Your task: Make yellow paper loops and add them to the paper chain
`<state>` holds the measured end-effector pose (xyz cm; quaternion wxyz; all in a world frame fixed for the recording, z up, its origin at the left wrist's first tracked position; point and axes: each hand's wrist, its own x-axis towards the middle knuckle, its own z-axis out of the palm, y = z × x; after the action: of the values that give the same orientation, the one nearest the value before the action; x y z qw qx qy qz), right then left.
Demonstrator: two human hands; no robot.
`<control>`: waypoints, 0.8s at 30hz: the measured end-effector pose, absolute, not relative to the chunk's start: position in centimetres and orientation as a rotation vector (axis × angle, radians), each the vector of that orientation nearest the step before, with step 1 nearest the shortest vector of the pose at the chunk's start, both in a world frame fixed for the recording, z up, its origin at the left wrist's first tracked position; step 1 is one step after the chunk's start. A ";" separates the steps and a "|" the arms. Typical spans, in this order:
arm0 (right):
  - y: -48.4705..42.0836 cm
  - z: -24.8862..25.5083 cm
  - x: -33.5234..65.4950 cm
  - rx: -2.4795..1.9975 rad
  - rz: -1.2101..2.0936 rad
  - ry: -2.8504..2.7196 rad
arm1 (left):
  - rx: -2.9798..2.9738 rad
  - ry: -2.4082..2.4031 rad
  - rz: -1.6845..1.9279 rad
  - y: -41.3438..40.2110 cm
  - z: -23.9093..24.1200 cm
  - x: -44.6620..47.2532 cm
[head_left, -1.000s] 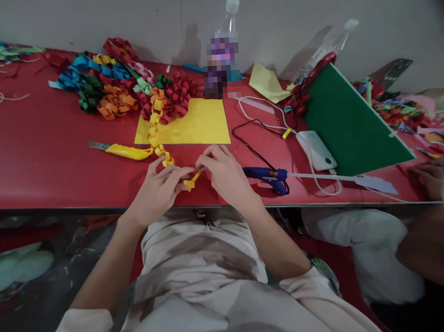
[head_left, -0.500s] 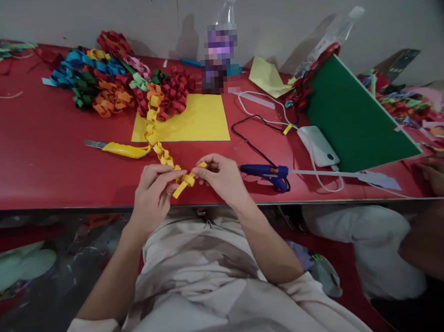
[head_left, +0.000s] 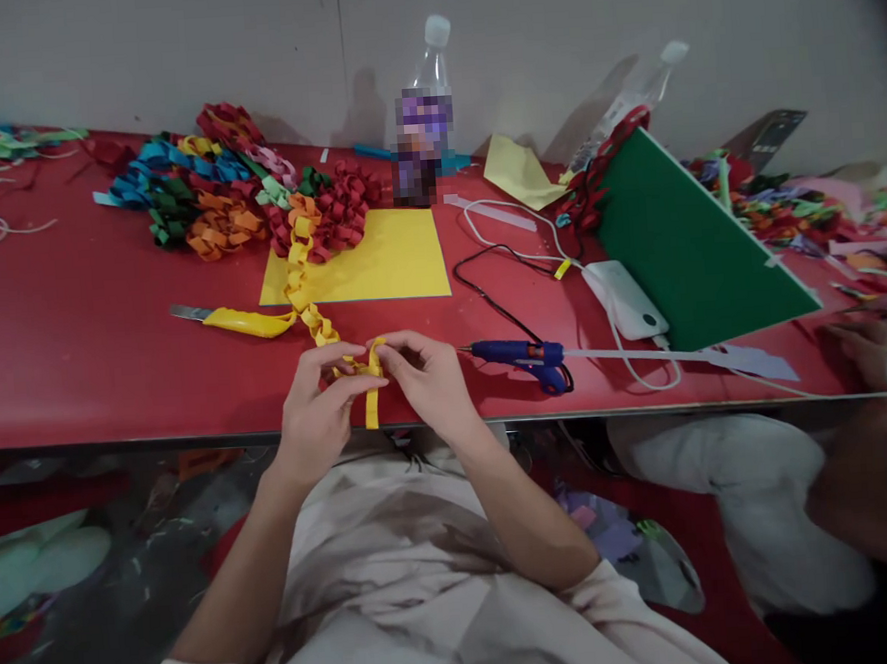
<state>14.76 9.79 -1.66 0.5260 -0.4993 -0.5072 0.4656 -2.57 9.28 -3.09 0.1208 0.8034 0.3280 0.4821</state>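
My left hand (head_left: 319, 405) and my right hand (head_left: 425, 378) meet at the front edge of the red table (head_left: 75, 334), both pinching a yellow paper strip (head_left: 372, 396) at the end of a yellow paper chain (head_left: 301, 281). The strip's loose end hangs down between my hands. The chain runs back across a yellow paper sheet (head_left: 394, 265) to a heap of coloured paper chains (head_left: 231, 190).
A yellow utility knife (head_left: 243, 321) lies left of my hands, a blue glue gun (head_left: 524, 354) with its cable to the right. Further right are a white power bank (head_left: 622, 298) and a green board (head_left: 690, 247). A bottle (head_left: 420, 123) stands by the wall. Another person's hand (head_left: 861, 346) works at the right edge.
My hands have shifted slightly along the table edge, and the yellow strip, slanted before, now hangs straight down between my fingers.
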 end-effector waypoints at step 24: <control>7.8 -1.2 13.6 -1.186 0.682 -1.272 | 1.965 1.399 1.540 8.3 -2.6 0.8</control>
<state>13.55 7.78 -1.16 0.5946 -0.5105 -0.5476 0.2934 0.82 8.25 -2.64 0.1394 0.6799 0.4839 0.5330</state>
